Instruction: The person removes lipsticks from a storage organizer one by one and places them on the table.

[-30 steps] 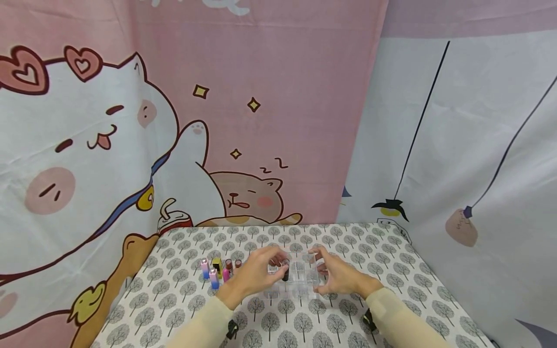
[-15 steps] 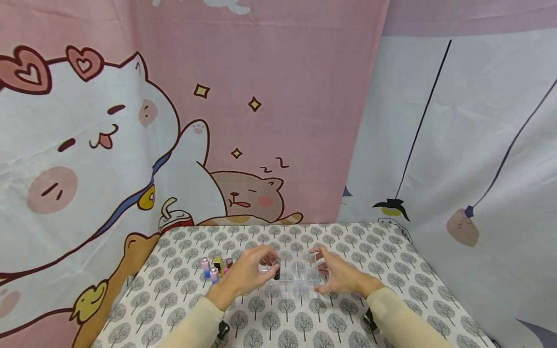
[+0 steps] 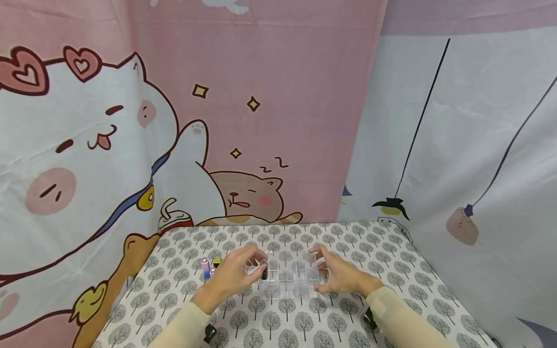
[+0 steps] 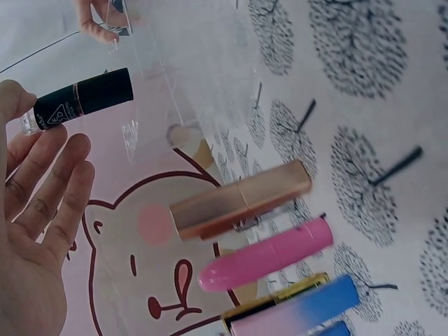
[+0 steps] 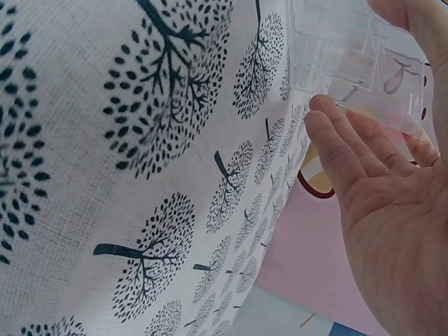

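Observation:
My left hand pinches a black lipstick by its clear end, between thumb and fingertips. In the head view the lipstick stands roughly upright at the left end of a clear compartment organizer; whether it touches the organizer cannot be told. My right hand holds the organizer's right end, with thumb and fingers spread around it, also seen in the right wrist view on the clear plastic. No lipstick shows inside the organizer's visible compartments.
Left of the organizer stand several lipsticks: a bronze one, a pink one, a gold-and-black one and pink-to-blue ones. My left hand partly hides them in the head view. A tree-print cloth covers the table; a cartoon curtain hangs behind.
My left hand has moved left with the black lipstick, from over the organizer's middle-left to its left end, covering more of the standing lipsticks. My right hand has stayed in place.

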`<state>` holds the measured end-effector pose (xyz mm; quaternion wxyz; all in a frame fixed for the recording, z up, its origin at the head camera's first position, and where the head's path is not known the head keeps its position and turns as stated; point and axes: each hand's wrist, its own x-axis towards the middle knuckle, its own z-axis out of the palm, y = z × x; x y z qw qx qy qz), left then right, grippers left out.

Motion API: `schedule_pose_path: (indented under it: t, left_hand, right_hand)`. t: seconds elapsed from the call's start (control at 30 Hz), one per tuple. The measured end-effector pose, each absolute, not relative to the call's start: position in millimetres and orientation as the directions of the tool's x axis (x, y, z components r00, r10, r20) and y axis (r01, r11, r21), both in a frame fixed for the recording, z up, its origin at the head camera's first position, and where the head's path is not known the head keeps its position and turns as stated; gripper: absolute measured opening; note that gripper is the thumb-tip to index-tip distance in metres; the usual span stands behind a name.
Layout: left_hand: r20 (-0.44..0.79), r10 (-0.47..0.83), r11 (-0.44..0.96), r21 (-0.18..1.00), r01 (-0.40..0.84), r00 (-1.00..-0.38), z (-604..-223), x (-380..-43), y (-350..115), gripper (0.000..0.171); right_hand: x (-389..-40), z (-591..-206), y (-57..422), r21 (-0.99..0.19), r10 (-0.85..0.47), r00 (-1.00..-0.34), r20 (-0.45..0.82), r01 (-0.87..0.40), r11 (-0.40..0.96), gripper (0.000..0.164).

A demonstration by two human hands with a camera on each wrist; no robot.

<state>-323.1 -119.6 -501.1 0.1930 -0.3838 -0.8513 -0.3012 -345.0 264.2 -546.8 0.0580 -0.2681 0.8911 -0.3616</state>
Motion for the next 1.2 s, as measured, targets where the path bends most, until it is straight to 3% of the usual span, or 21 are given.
schedule_pose_path:
  t: [0.27,0.53,1.2]
  left_hand:
    - [0.607,0.510,0.530,0.337,0.778,-0.610,-506.7,-322.3,-135.3,0.020]
    - [0.613,0.488,0.501,0.385,0.775,-0.621,-512.2,-320.5,-148.9,0.022]
    - [0.726,0.461,0.496,0.266,0.827,-0.510,-515.0,-327.9,-179.6,0.029]
  right_hand:
    - [-343.2,-548.2,263.4,-0.695,-0.520,-0.851,0.070,-0.416,0.587,0.113]
    - [-343.5,-548.3,263.6,-0.687,-0.524,-0.847,0.085,-0.431,0.585,0.113]
    - [-343.9,-546.9,264.1,-0.666,-0.527,-0.844,0.097,-0.448,0.596,0.110]
